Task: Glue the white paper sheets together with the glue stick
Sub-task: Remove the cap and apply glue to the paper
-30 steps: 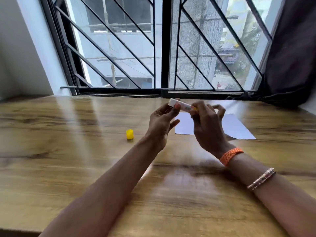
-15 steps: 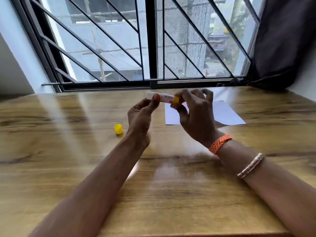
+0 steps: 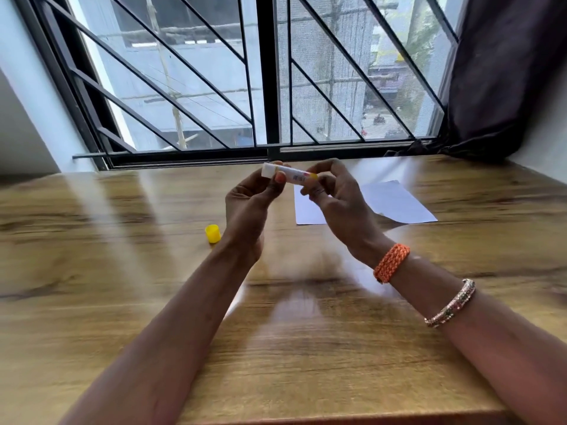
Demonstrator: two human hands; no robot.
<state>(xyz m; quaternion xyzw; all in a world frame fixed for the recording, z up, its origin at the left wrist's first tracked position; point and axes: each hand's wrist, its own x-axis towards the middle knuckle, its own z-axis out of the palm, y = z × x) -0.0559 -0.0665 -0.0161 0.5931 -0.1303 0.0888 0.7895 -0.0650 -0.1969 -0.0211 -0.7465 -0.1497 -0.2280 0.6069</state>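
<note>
An uncapped white glue stick (image 3: 291,174) lies level in the air above the wooden table (image 3: 122,271), held from both ends. My left hand (image 3: 248,207) pinches its white tip end with thumb and fingers. My right hand (image 3: 337,200) grips its yellow base end. White paper sheets (image 3: 395,204) lie flat on the table behind my right hand, partly hidden by it. The yellow cap (image 3: 213,233) stands on the table to the left of my left wrist.
A barred window (image 3: 270,87) runs along the table's far edge. A dark curtain (image 3: 503,72) hangs at the far right. The table's near edge (image 3: 337,420) is at the bottom of the view.
My head has tilted, so the view shifted and the table's near edge came into sight. Both hands still hold the glue stick, with my right fingers shifted on its base.
</note>
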